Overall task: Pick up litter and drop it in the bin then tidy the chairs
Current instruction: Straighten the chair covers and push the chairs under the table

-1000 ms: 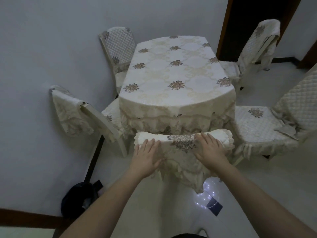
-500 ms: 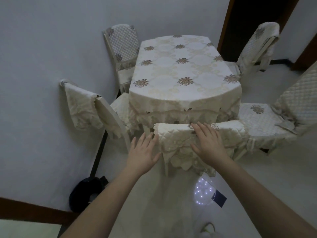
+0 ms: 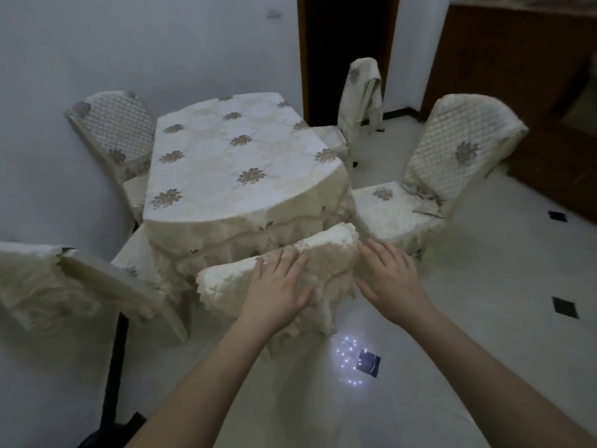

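Note:
A cream-covered chair (image 3: 326, 250) stands pushed in at the near side of the table (image 3: 232, 169), its backrest top facing me. My left hand (image 3: 281, 286) lies flat on the backrest cover with fingers straight. My right hand (image 3: 391, 279) hovers open beside the backrest's right end, just off the cloth. Another covered chair (image 3: 429, 179) stands at the table's right, pulled out and angled. A third chair (image 3: 80, 286) at the near left leans out from the table. Two more chairs (image 3: 116, 130) (image 3: 358, 95) stand at the far left and far right.
A dark doorway (image 3: 345, 43) opens behind the table and a wooden cabinet (image 3: 517, 92) lines the right wall. The white tiled floor (image 3: 484, 302) has small dark inlays. A dark object (image 3: 97, 438) lies at the bottom left by the wall.
My view has swung right. My left hand has moved from the backrest's left end onto its middle, and my right hand has slid off the cover to its right end.

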The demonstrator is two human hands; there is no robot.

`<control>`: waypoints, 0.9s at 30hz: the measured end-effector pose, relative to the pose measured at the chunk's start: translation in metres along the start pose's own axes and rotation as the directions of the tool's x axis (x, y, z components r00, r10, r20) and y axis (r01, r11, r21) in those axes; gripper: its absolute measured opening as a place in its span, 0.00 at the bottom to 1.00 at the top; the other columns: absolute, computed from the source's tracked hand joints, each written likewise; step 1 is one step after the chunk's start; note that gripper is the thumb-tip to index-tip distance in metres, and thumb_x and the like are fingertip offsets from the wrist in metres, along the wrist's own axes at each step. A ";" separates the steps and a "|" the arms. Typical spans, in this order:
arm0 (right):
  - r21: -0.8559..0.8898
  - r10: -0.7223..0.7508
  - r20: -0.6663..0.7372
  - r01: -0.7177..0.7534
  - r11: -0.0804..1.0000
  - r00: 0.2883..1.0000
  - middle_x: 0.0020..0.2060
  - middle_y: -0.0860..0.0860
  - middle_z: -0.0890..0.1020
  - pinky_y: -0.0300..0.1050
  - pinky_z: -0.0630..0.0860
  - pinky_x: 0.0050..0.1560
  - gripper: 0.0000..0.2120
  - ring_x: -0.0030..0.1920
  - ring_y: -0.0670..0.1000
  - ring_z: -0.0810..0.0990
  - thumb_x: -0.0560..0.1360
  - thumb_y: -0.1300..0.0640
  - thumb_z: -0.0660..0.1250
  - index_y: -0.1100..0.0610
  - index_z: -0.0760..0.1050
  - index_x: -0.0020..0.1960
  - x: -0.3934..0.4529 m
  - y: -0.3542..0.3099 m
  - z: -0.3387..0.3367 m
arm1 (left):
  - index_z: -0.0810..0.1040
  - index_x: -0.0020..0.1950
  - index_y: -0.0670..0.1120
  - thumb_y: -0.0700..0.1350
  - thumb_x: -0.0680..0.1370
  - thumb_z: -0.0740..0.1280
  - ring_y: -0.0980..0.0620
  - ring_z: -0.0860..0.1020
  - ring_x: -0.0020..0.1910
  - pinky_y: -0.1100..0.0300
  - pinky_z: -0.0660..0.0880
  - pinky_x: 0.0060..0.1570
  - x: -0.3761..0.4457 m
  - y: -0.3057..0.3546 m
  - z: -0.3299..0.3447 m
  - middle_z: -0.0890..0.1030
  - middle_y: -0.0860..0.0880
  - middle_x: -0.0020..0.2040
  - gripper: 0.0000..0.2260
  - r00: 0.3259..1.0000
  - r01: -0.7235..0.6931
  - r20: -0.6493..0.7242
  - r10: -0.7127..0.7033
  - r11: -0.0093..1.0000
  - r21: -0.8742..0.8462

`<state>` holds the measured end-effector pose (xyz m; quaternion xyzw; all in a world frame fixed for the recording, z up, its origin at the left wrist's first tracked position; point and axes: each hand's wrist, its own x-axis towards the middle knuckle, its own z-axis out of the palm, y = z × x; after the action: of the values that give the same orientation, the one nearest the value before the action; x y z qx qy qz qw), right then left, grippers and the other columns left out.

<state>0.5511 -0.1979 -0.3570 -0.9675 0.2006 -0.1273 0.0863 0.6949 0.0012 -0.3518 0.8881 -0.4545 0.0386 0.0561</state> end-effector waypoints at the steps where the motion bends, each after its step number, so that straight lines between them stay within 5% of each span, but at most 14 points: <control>1: -0.005 0.030 -0.011 -0.030 1.000 0.999 0.70 0.53 0.70 0.58 0.63 0.68 0.32 0.71 0.57 0.66 0.72 0.46 0.66 0.52 0.64 0.73 -0.005 0.020 -0.006 | 0.61 0.77 0.53 0.64 0.76 0.49 0.47 0.60 0.75 0.43 0.55 0.72 0.013 0.016 0.002 0.65 0.50 0.76 0.31 0.999 -0.034 -0.010 0.034 0.999 0.007; 6: -0.006 0.202 -0.100 -0.204 0.979 0.974 0.66 0.53 0.74 0.56 0.70 0.61 0.30 0.67 0.55 0.66 0.70 0.44 0.60 0.51 0.67 0.70 -0.042 0.133 -0.047 | 0.58 0.77 0.54 0.66 0.75 0.44 0.48 0.56 0.77 0.45 0.51 0.73 0.083 0.120 0.009 0.61 0.51 0.77 0.33 0.987 -0.158 0.016 0.158 0.987 -0.011; 11: 0.033 0.357 -0.061 -0.355 0.934 0.932 0.66 0.55 0.74 0.58 0.68 0.63 0.30 0.67 0.60 0.71 0.71 0.42 0.54 0.50 0.60 0.71 -0.086 0.229 -0.066 | 0.54 0.78 0.55 0.65 0.76 0.46 0.51 0.51 0.78 0.44 0.48 0.74 0.132 0.231 0.025 0.57 0.53 0.78 0.31 0.949 -0.308 0.078 0.306 0.951 0.009; 15: 0.014 0.439 -0.031 -0.439 0.898 0.898 0.67 0.55 0.73 0.57 0.68 0.64 0.29 0.68 0.59 0.70 0.72 0.42 0.54 0.52 0.65 0.71 -0.110 0.281 -0.078 | 0.56 0.78 0.55 0.65 0.74 0.44 0.49 0.53 0.77 0.45 0.48 0.74 0.159 0.300 0.036 0.59 0.52 0.78 0.33 0.924 -0.371 0.092 0.371 0.929 -0.019; 22: -0.010 0.503 -0.041 -0.503 0.864 0.864 0.71 0.53 0.69 0.57 0.63 0.68 0.30 0.72 0.58 0.64 0.73 0.42 0.53 0.52 0.64 0.73 -0.106 0.349 -0.098 | 0.55 0.78 0.56 0.66 0.73 0.42 0.50 0.51 0.78 0.45 0.47 0.74 0.221 0.385 0.050 0.57 0.53 0.78 0.34 0.871 -0.478 0.104 0.481 0.877 -0.052; 27: -0.042 0.528 -0.061 -0.530 0.847 0.847 0.75 0.50 0.61 0.53 0.53 0.72 0.28 0.76 0.55 0.55 0.77 0.44 0.59 0.49 0.59 0.76 -0.077 0.402 -0.104 | 0.64 0.73 0.53 0.63 0.75 0.47 0.47 0.55 0.77 0.45 0.51 0.73 0.293 0.416 0.056 0.61 0.51 0.77 0.29 0.850 -0.523 0.031 0.526 0.850 -0.064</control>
<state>0.3068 -0.5417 -0.3620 -0.8737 0.4647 -0.1156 0.0853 0.5293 -0.4826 -0.3449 0.7294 -0.6815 0.0193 0.0563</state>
